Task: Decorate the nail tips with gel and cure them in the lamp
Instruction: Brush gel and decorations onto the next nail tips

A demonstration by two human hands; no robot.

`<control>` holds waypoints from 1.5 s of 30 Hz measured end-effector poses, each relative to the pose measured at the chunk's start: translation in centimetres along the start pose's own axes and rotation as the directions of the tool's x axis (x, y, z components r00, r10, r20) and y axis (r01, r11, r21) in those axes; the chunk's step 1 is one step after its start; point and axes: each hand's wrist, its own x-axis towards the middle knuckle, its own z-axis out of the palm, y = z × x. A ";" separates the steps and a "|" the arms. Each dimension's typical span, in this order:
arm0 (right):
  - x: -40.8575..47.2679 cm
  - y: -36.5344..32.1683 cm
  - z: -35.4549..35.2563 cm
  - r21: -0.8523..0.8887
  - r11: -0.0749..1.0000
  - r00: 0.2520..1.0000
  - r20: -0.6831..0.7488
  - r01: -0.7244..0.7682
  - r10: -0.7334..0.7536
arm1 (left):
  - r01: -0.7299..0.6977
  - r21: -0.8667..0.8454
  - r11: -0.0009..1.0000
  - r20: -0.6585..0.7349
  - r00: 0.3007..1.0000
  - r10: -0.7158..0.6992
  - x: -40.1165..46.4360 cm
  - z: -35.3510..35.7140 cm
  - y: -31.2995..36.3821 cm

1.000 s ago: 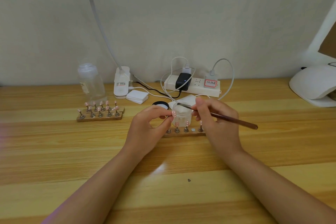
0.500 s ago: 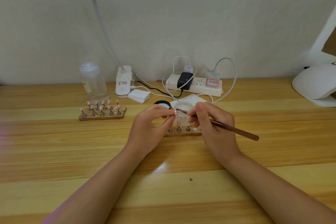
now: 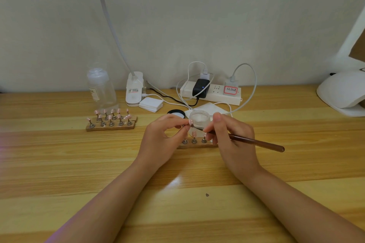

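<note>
Now both hands work at a nail tip beside the open gel jar.
Seen from the head camera, the left hand pinches a pink nail tip between curled fingers, while the right hand grips a brown brush, its tip meeting the nail. Below them, a wooden holder rests on the counter; the white curing lamp sits far right.

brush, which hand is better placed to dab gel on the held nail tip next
Right. The right hand already pinches the brush, bristles aimed at the nail tip that the left hand pinches.
</note>
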 end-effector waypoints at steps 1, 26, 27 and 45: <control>0.0 -0.1 0.0 0.009 1.000 1.000 -0.007 -0.008 0.008 | 0.001 -0.001 1.000 -0.001 1.000 -0.001 0.0 0.0 0.0; 0.1 -0.3 0.1 0.093 0.993 0.993 -0.084 -0.077 0.085 | -0.064 0.008 0.998 -0.002 0.998 0.064 0.0 0.0 0.1; 0.2 -0.3 0.1 0.072 0.995 0.994 -0.075 -0.069 0.074 | -0.064 0.014 0.998 0.000 0.998 0.064 0.0 0.1 0.1; 0.0 0.1 0.0 -0.018 1.000 0.998 -0.055 0.023 -0.024 | 0.022 -0.024 0.999 -0.007 1.000 -0.022 0.0 0.1 0.1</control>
